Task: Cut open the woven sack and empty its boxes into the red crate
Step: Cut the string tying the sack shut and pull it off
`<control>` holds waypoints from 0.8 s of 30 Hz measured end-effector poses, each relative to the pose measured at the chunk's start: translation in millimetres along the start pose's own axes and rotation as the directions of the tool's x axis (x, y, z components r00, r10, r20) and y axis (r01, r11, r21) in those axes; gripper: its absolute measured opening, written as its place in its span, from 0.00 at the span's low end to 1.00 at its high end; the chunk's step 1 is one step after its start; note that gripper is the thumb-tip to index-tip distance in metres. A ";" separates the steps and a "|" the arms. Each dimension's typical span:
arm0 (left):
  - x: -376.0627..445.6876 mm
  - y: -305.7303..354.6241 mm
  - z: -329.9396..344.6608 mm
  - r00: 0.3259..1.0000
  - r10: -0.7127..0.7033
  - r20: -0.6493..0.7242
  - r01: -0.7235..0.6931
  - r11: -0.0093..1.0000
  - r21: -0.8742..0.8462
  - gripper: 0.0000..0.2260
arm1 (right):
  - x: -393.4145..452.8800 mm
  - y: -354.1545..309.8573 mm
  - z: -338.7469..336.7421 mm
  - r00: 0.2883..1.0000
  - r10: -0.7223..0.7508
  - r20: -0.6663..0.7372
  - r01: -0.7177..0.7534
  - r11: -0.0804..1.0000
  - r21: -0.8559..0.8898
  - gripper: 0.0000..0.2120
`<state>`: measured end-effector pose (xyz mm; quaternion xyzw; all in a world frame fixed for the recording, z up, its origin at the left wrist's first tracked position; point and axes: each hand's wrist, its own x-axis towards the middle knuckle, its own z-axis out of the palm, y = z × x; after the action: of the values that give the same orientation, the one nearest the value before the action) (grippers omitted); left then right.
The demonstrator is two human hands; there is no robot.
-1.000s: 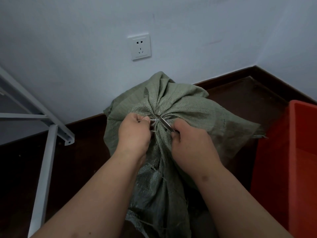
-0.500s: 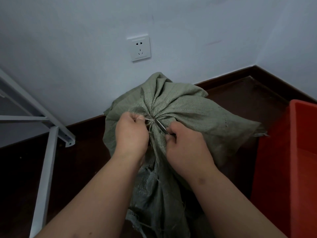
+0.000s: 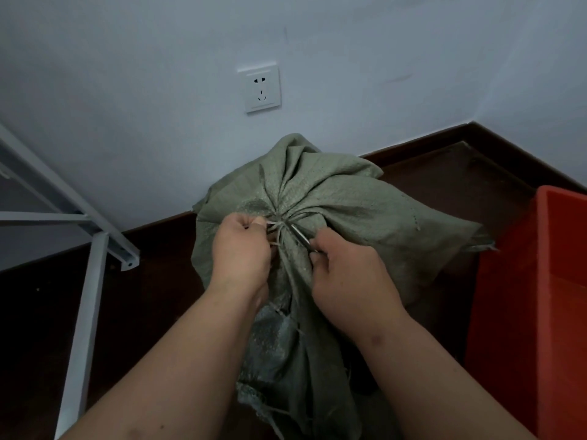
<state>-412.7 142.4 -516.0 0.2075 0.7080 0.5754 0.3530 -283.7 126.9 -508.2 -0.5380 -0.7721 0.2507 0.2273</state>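
A grey-green woven sack (image 3: 343,198) stands on the dark floor against the wall, its neck gathered and bound with a pale tie (image 3: 275,231). My left hand (image 3: 241,252) pinches the tie's loose ends at the knot. My right hand (image 3: 346,274) grips a small metal blade (image 3: 298,234) whose tip points into the knot. The loose mouth of the sack hangs down between my forearms. The sack's contents are hidden. A red crate (image 3: 540,281) stands at the right edge, close beside the sack.
A white metal frame (image 3: 89,281) with slanted bars stands on the left. A wall socket (image 3: 262,89) sits above the sack. Dark skirting runs along both walls, which meet in a corner at the upper right.
Both hands have stayed at the knot. The right hand and blade shifted slightly left and closer to the tie; the sack's folds moved a little.
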 end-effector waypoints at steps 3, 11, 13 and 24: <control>-8.6 -1.8 5.1 0.997 0.033 0.075 -0.039 0.997 0.073 0.07 | 4.5 2.7 -5.1 0.999 0.010 -0.035 -0.012 0.999 -0.035 0.04; -6.4 -2.4 4.8 0.994 0.062 0.091 -0.071 0.993 0.092 0.07 | 5.5 2.9 -8.0 1.000 0.009 0.000 -0.009 0.999 -0.034 0.03; -7.7 -5.0 5.8 0.991 0.087 0.101 -0.101 0.984 0.149 0.06 | 7.5 4.5 -9.3 1.000 0.020 -0.019 -0.020 0.999 -0.031 0.03; 4.4 -5.5 -12.4 0.954 0.284 0.098 -0.288 0.769 0.570 0.07 | 11.0 -3.7 -31.7 0.958 0.063 0.278 -0.031 0.993 -0.118 0.06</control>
<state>-424.1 135.7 -521.3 0.4119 0.8079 0.3792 0.1838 -270.1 140.8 -480.5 -0.5271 -0.7964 0.2860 0.0786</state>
